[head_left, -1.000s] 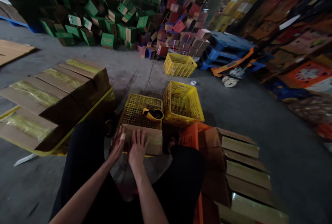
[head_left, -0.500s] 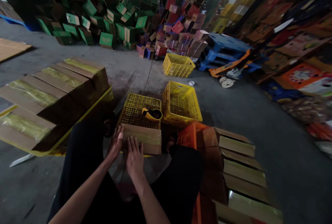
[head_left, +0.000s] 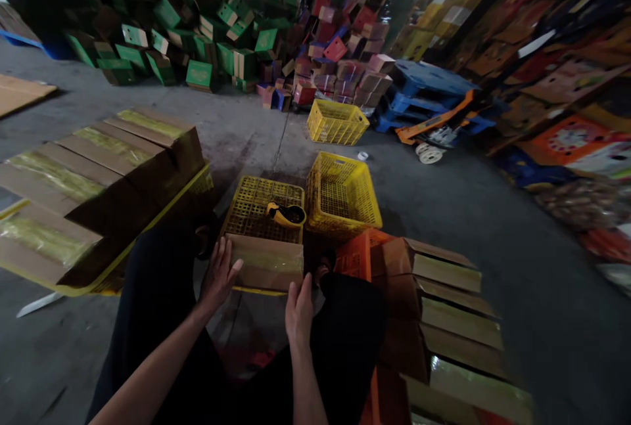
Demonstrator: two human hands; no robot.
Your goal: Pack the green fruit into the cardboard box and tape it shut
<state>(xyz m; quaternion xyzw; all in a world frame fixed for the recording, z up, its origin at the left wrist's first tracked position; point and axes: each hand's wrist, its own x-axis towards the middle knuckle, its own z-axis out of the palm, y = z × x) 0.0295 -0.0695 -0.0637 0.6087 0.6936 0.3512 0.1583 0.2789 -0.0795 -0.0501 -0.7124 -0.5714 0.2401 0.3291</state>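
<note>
A closed cardboard box [head_left: 265,261] with clear yellowish tape along its top rests on the near part of an upturned yellow plastic crate [head_left: 256,190]. My left hand [head_left: 219,274] lies against the box's left end, fingers extended and thumb apart, over its near edge. At the near right corner is my right hand [head_left: 299,310], its fingers stretched and thumb apart; whether it touches the cardboard I cannot tell. Just beyond the box, a yellow and black tape dispenser [head_left: 286,215] lies on the crate.
Taped boxes [head_left: 98,156] fill a yellow crate at left; more taped boxes [head_left: 456,320] stand in an orange crate [head_left: 359,254] at right. Beyond are yellow crates [head_left: 375,205], a tape roll [head_left: 363,156], an orange pallet jack [head_left: 438,123], blue pallets [head_left: 428,80] and green cartons [head_left: 200,73].
My right hand has moved right, from flat on the box's taped top to its near right corner. My left hand stays at the left end, its thumb now farther over the box.
</note>
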